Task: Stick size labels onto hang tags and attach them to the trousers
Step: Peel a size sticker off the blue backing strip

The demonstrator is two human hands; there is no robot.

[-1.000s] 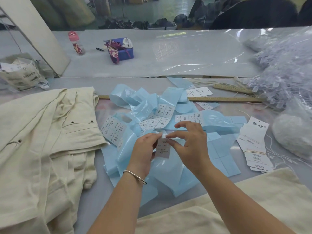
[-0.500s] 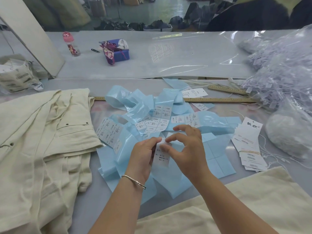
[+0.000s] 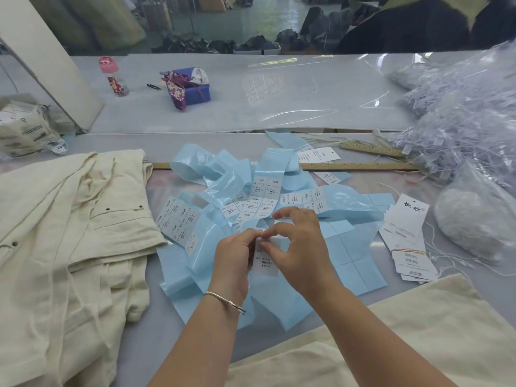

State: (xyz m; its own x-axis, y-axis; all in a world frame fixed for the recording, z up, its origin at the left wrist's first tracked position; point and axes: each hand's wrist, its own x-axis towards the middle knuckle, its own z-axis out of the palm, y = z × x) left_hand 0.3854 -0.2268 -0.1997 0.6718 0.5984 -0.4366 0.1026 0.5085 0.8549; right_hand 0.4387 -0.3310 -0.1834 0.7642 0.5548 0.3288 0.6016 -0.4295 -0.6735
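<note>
Head camera view, looking down at two bare hands meeting at the centre of the frame. Left hand (image 3: 231, 255) and right hand (image 3: 300, 247) pinch one small white size label (image 3: 266, 261) between curled fingertips, the hands close together. Beneath them lies a tangle of pale blue backing strips (image 3: 212, 177), some carrying more printed labels. Right of centre, a stack of white hang tags (image 3: 405, 236) bound with a rubber band rests on the grey worktop (image 3: 307, 90). Cream trousers (image 3: 69, 233) fill the left side, and more cream fabric (image 3: 391, 339) lies at lower right. A wooden ruler (image 3: 360, 166) lies just beyond the strips. A clear bag of plastic fasteners (image 3: 460, 121) sits at upper right.
</note>
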